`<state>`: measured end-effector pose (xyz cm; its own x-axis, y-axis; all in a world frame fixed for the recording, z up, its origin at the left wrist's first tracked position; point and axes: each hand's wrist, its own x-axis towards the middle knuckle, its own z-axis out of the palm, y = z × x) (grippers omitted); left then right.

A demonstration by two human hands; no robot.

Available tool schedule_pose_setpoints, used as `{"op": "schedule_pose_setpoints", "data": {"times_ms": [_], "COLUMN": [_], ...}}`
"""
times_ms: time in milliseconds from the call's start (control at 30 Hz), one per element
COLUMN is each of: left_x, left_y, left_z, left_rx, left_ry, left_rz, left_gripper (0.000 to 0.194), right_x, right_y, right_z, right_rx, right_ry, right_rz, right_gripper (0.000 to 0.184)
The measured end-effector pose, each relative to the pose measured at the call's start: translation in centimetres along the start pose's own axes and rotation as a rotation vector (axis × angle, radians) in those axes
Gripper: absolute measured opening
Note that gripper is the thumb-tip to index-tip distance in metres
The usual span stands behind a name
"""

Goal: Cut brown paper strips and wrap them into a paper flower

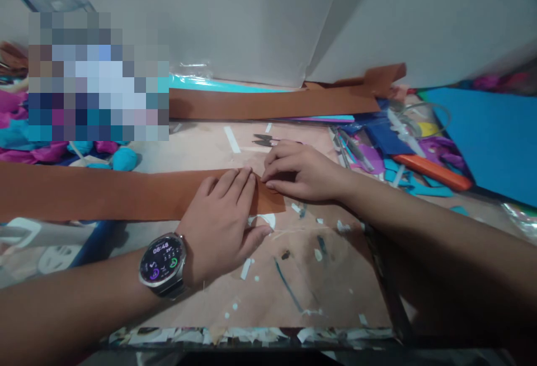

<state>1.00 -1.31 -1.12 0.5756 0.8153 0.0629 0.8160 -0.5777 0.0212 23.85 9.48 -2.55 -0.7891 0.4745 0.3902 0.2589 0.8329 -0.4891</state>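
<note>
One brown strip (84, 192), cut off at left, lies under the flat, unclenched left hand (222, 209); the right hand (296, 173) (grip unclear) touches it, half-hiding one pair of snips (263, 141).

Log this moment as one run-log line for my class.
left hand: laid on brown strip | right hand: at strip's right end | scissors: beyond right hand, partly hidden

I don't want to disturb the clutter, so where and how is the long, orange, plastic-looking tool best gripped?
Grip the orange tool probably by its wider, nearer right end, the right hand coming from above and closing across its width. It slants away leftward; that end looks uncovered, while the far end narrows beside a dark blue sheet-like piece.
</note>
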Motion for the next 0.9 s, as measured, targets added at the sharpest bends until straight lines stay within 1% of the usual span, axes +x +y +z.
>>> {"op": "schedule_pose_setpoints", "data": {"times_ms": [167, 400, 900], "left_x": [0.07, 0.0, 0.11], "left_y": [-0.01, -0.11, -0.08], "left_z": [-0.09, 0.11, -0.08], "left_rx": [-0.006, -0.015, -0.018], "left_ry": [-0.014, 0.008, -0.006], "left_rz": [-0.007, -0.006, -0.012], "left_gripper": [0.081, 0.08, 0.08], "right_x": [0.01, -0.04, 0.06], "right_y": [0.08, 0.1, -0.04], "right_z": [0.1, 0.12, 0.11], "right_rx": [0.0, 0.005, 0.008], "right_ry": [-0.005, -0.005, -0.011], "right_rz": [0.002, 0.009, 0.01], "right_gripper": [0.009, 0.009, 0.008]}}
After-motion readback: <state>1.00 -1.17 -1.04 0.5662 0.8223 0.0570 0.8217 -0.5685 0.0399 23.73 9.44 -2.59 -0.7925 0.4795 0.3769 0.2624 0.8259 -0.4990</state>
